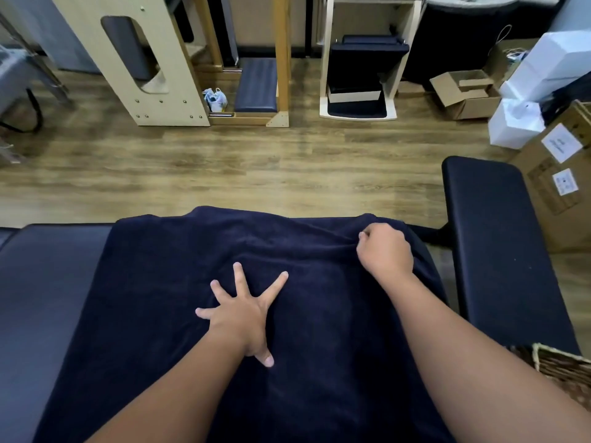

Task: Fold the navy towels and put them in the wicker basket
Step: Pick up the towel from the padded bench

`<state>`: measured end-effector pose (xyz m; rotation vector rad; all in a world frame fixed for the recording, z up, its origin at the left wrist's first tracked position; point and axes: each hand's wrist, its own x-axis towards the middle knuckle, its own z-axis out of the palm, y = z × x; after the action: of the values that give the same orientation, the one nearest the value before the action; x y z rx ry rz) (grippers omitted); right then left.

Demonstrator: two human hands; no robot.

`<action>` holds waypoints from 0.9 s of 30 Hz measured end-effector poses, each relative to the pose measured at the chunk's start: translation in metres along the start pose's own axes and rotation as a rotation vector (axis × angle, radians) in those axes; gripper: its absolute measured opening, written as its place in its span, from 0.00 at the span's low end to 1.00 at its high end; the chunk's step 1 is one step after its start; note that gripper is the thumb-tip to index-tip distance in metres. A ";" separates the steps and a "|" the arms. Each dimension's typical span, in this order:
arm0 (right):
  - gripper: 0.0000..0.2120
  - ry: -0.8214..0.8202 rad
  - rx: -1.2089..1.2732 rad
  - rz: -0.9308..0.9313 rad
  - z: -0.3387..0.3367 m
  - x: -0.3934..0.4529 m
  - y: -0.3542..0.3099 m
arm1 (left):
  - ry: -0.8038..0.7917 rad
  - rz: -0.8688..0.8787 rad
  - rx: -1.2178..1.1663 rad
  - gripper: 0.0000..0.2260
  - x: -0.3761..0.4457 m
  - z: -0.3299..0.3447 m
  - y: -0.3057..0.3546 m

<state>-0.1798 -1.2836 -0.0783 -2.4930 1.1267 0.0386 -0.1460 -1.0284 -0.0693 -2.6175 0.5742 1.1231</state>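
Under my left hand the navy towel is soft, matt terry cloth with a fuzzy nap. The bench beneath shows smooth padded vinyl with a dull sheen. The basket is rough woven wicker. The floor looks like smooth wood-grain plank.

A navy towel lies spread across a dark padded table — soft terry, rumpled into low folds near its far edge, which hangs over the table's end. The wicker basket sits at the lower right — only its woven corner shows.
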 end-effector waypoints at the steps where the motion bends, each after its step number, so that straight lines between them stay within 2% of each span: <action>1: 0.09 0.001 0.022 0.028 -0.002 0.005 -0.001 | 0.003 0.006 0.003 0.69 -0.001 0.001 0.000; 5: 0.18 -0.100 -0.076 0.075 -0.005 0.026 -0.003 | 0.016 0.018 0.018 0.69 0.000 0.003 -0.001; 9: 0.10 -0.102 -0.176 -0.029 -0.005 0.045 -0.007 | 0.017 0.018 0.022 0.70 0.003 0.004 -0.001; 12: 0.07 0.082 -0.077 -0.044 -0.012 0.057 -0.015 | 0.013 0.017 0.022 0.70 0.006 0.005 -0.001; 14: 0.09 0.272 0.150 0.110 -0.021 0.071 -0.021 | 0.015 0.017 0.014 0.70 0.008 0.006 -0.001; 16: 0.10 0.347 0.307 0.325 -0.029 0.087 -0.020 | 0.022 0.018 0.010 0.70 0.008 0.008 -0.003; 18: 0.17 0.228 0.270 0.348 -0.025 0.093 -0.017 | 0.030 0.023 0.006 0.69 0.008 0.007 -0.006; 20: 0.22 0.040 0.164 0.158 -0.010 0.083 -0.020 | 0.041 0.043 0.022 0.69 0.009 0.005 -0.009; 23: 0.18 -0.131 0.007 -0.177 0.014 0.045 -0.033 | 0.055 0.080 0.074 0.69 0.011 0.004 -0.014; 24: 0.20 -0.187 -0.051 -0.265 0.021 0.031 -0.037 | 0.078 0.104 0.088 0.68 0.010 0.005 -0.018; 26: 0.27 -0.284 -0.202 -0.349 0.034 0.010 -0.040 | 0.169 0.174 0.071 0.63 0.009 0.013 -0.037; 27: 0.30 -0.296 -0.253 -0.315 0.038 0.006 -0.037 | 0.232 0.202 0.030 0.59 0.009 0.018 -0.051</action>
<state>-0.1439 -1.2518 -0.1015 -2.7398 0.6355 0.4707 -0.1292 -0.9785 -0.0850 -2.7312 0.9140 0.8574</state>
